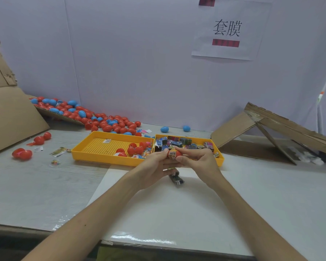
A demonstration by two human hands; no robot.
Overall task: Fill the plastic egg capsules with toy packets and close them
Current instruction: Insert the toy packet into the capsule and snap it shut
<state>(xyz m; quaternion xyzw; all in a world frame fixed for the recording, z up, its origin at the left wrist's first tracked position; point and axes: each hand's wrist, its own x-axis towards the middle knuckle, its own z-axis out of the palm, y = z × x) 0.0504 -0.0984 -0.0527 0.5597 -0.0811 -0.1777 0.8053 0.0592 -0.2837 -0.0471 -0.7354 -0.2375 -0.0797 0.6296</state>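
Observation:
My left hand and my right hand meet just in front of the yellow trays and together grip a red egg capsule with a printed toy packet pressed at its opening. Fingers of both hands curl round it. A dark packet lies on the white sheet below my hands. The right yellow tray holds several toy packets. The left yellow tray holds a few red capsule halves.
A heap of red and blue capsules spills from cardboard at the back left. Loose red capsules and packets lie left of the trays. Two blue capsules sit behind them. A collapsed cardboard box stands at the right.

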